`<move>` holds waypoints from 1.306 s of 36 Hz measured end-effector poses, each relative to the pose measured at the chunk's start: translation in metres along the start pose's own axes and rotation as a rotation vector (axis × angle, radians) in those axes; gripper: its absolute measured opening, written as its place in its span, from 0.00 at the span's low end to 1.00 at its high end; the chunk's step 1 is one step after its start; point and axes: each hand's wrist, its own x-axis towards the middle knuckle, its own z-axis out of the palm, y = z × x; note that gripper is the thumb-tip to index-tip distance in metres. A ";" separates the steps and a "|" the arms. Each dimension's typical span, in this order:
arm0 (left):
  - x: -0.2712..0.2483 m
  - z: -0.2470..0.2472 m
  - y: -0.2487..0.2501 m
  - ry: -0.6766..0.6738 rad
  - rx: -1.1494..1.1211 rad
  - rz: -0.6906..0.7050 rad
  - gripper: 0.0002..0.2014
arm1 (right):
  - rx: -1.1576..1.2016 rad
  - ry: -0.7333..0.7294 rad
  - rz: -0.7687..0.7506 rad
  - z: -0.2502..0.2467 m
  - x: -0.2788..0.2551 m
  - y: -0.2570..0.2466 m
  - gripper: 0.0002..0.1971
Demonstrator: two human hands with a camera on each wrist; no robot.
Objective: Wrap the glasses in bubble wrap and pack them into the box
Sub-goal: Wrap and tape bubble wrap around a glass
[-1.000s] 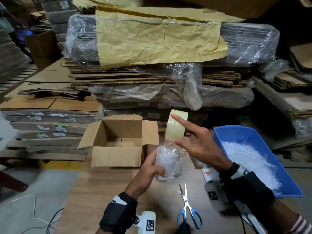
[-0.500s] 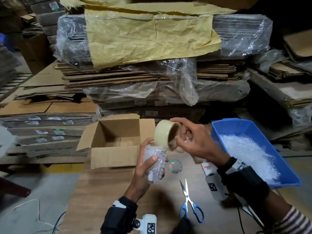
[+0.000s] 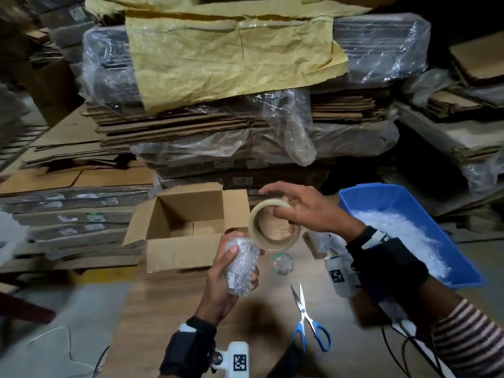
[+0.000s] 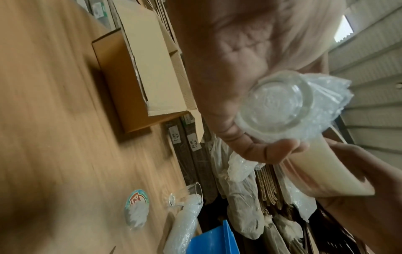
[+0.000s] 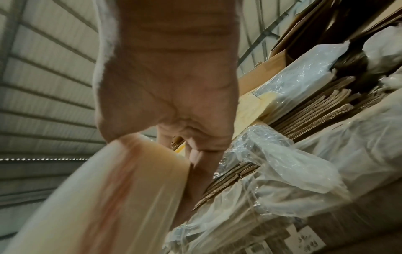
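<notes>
The left hand (image 3: 226, 279) curls around the wrapped glass (image 3: 241, 266) just in front of the box (image 3: 188, 227); the right hand (image 3: 302, 208) pinches the tape (image 3: 272, 225) above it. Glass looks fragile, wrap slippery (hold mid-body, firmly).

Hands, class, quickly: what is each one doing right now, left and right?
Left hand: closed around the bubble-wrapped glass, held above the table.
Right hand: closed on the tape roll, fingers through its core.
</notes>
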 end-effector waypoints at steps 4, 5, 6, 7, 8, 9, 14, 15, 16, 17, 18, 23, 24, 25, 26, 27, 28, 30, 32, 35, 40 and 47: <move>0.002 0.004 -0.005 0.032 -0.068 -0.007 0.18 | -0.007 -0.082 0.058 -0.012 0.002 -0.016 0.14; 0.003 0.003 -0.005 0.065 -0.096 -0.005 0.20 | -0.037 -0.102 0.080 -0.017 0.002 -0.020 0.11; 0.005 0.003 -0.004 0.107 -0.128 0.006 0.23 | -0.066 -0.144 0.103 -0.020 0.000 -0.024 0.07; 0.007 0.001 -0.002 0.154 -0.146 0.030 0.26 | -0.092 -0.209 0.123 -0.023 -0.003 -0.029 0.06; 0.010 0.001 0.000 0.189 -0.137 0.056 0.28 | -0.097 -0.271 0.125 -0.023 -0.006 -0.033 0.09; 0.013 0.001 0.003 0.204 -0.109 0.077 0.29 | -0.094 -0.314 0.120 -0.021 -0.011 -0.035 0.11; 0.024 0.014 0.014 0.323 -0.008 0.121 0.40 | -0.059 -0.268 0.099 -0.017 -0.024 -0.045 0.16; 0.025 0.018 0.015 0.337 -0.005 0.130 0.38 | -0.052 -0.253 0.080 -0.017 -0.025 -0.048 0.19; 0.025 0.020 0.015 0.340 -0.003 0.140 0.33 | -0.065 -0.256 0.064 -0.017 -0.027 -0.051 0.23; 0.025 0.021 0.014 0.334 -0.010 0.148 0.27 | -0.084 -0.276 0.057 -0.016 -0.029 -0.056 0.24; 0.025 0.022 0.014 0.316 -0.015 0.148 0.23 | -0.120 -0.300 0.063 -0.013 -0.031 -0.061 0.21; 0.025 0.027 0.009 0.342 0.082 0.123 0.29 | -0.261 -0.363 0.060 0.001 -0.046 -0.071 0.22; 0.025 0.026 0.007 0.339 0.093 0.120 0.28 | -0.267 -0.361 0.046 0.003 -0.048 -0.075 0.21; 0.024 0.026 0.005 0.333 0.107 0.121 0.27 | -0.278 -0.352 0.046 0.006 -0.049 -0.076 0.22; 0.023 0.025 0.003 0.322 0.120 0.118 0.26 | -0.291 -0.343 0.057 0.010 -0.051 -0.077 0.22; 0.022 0.023 0.003 0.308 0.127 0.109 0.24 | -0.300 -0.334 0.064 0.014 -0.052 -0.076 0.21; 0.021 0.023 0.003 0.294 0.125 0.094 0.23 | -0.307 -0.333 0.067 0.018 -0.053 -0.074 0.19; 0.019 0.020 0.003 0.277 0.124 0.068 0.24 | -0.333 -0.349 0.069 0.025 -0.056 -0.067 0.17; 0.017 0.019 0.005 0.274 0.127 0.070 0.26 | -0.359 -0.387 0.083 0.027 -0.057 -0.065 0.22; 0.016 0.019 0.009 0.279 0.155 0.065 0.27 | -0.318 -0.419 0.117 0.025 -0.061 -0.061 0.27; 0.018 0.019 0.011 0.329 0.213 0.117 0.32 | -0.290 -0.420 0.086 0.031 -0.067 -0.061 0.30; 0.020 0.023 0.010 0.353 0.297 0.194 0.25 | -0.473 -0.566 0.116 0.031 -0.066 -0.059 0.49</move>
